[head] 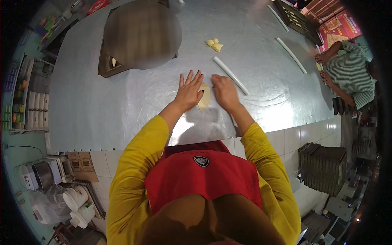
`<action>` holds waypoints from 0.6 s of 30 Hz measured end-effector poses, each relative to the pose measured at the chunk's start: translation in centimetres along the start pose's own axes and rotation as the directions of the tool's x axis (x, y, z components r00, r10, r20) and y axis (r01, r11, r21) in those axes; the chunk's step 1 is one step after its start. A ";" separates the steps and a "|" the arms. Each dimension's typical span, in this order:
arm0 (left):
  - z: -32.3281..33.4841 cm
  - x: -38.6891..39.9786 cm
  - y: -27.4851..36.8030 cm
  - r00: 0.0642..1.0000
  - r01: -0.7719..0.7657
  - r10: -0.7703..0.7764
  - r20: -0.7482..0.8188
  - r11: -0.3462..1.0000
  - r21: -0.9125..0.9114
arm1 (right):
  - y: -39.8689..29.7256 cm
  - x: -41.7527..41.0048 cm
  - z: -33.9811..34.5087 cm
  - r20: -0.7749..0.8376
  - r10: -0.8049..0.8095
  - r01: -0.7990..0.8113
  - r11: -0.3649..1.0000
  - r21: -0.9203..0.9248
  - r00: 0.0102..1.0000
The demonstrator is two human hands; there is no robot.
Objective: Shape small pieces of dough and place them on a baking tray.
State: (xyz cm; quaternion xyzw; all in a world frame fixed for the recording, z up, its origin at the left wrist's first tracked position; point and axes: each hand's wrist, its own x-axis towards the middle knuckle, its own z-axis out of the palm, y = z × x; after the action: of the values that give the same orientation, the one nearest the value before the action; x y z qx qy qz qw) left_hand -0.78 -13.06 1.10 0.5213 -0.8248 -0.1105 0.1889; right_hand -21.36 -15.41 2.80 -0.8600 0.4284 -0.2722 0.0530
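Observation:
A flat, pointed oval of pale dough (204, 99) lies on the metal-topped table (147, 104) in front of me. My left hand (189, 92) is spread over its left side, fingers apart, with the thumb resting on the dough. Just right of the dough, my right hand (225, 92) is lowered to the tabletop with its fingers curled; whether it holds anything is hidden. A white rolling rod (231, 75) lies slantwise beside my right hand. Farther back are several small dough pieces (216, 46).
A dark baking tray (114, 71) stands at the back left, mostly behind a blurred patch. More white rods (291, 55) lie to the right, near another tray of dough pieces (295, 20). A person in a striped shirt (349, 69) works at the right edge. Stacked trays (323, 168) stand below.

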 end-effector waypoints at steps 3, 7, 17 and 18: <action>0.9 -0.6 0.6 0.990 -0.004 0.012 0.143 0.999 -0.051 | -1.5 -1.9 2.6 0.038 0.010 -0.009 1.000 -0.026 0.999; -0.5 -5.9 0.4 0.987 -0.157 0.160 0.018 0.978 -0.135 | -2.7 -6.0 0.7 0.198 -0.096 0.076 0.991 0.107 0.975; 1.2 -4.9 1.7 0.999 -0.037 0.031 0.041 0.988 0.151 | -3.9 -5.1 2.5 0.251 0.039 -0.023 0.997 -0.067 0.967; 0.6 -6.6 2.4 0.997 -0.053 0.044 0.062 0.987 0.150 | -4.5 -6.0 1.9 0.266 0.008 0.002 0.999 -0.035 0.964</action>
State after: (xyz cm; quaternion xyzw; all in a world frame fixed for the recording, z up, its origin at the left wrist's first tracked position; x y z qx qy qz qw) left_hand -0.41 -6.11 0.19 0.5104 -0.8485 -0.0581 0.1274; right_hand -20.09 -8.27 0.07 -0.8889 0.4234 -0.1468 0.0952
